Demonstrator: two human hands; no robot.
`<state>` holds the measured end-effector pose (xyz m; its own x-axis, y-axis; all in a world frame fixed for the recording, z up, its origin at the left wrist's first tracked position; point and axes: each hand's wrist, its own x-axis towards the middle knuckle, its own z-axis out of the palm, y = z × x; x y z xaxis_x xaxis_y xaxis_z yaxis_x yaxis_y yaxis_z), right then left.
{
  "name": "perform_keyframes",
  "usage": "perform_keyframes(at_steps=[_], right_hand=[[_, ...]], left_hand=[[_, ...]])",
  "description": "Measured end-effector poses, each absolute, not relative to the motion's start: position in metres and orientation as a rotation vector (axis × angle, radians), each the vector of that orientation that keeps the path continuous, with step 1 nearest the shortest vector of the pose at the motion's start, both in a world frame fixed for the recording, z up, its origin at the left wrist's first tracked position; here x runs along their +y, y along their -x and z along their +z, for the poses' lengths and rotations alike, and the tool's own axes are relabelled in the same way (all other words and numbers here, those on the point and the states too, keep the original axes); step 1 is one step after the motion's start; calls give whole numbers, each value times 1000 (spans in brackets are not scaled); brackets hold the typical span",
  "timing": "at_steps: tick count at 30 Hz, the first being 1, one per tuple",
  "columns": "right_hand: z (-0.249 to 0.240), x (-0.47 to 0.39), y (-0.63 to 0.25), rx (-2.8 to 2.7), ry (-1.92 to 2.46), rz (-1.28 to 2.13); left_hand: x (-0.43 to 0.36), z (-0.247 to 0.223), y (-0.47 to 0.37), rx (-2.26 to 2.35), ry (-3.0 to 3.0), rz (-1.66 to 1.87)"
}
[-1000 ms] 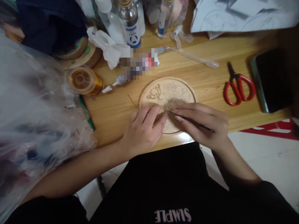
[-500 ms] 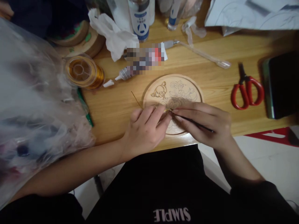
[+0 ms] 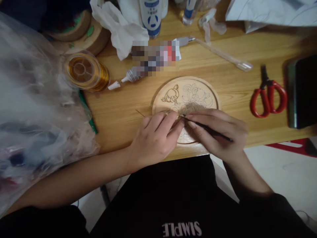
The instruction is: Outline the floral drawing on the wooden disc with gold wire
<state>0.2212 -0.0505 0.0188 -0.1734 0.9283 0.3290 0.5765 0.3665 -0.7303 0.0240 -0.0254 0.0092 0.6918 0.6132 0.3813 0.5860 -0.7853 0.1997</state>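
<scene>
A round wooden plaque (image 3: 157, 96) with a raised rim lies before me, its face drawn with fine outlines. Gold wire traces a small motif (image 3: 171, 95) at its upper left. My left hand (image 3: 155, 140) rests over the plaque's lower left, fingers closed on a thin gold wire (image 3: 140, 113) whose free end sticks out to the left. My right hand (image 3: 223, 129) grips slim dark tweezers (image 3: 210, 129) like a pen. Their tip meets the wire beside my left fingertips, over the plaque; the exact contact is too small to make out.
Left stand a spool of gold wire (image 3: 85, 71), a green pen-like item (image 3: 88, 114) and a plastic bag (image 3: 37, 109). Behind lie a capped glue tube (image 3: 135, 74), crumpled tissue (image 3: 121, 33), a bottle (image 3: 151, 18) and a dropper (image 3: 230, 59). Right are red-handled pliers (image 3: 268, 96) and a phone (image 3: 304, 92).
The view has shifted slightly, moving the objects at the right further right. The wire's free end points lower and further left. Both hands keep their hold over the plaque.
</scene>
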Motion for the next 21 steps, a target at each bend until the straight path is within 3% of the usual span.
perform_keyframes(at_steps=[21], right_hand=[[11,-66,-203,-1695,1397,436]], left_hand=[[-34,18,-29,1042,-3023,565]])
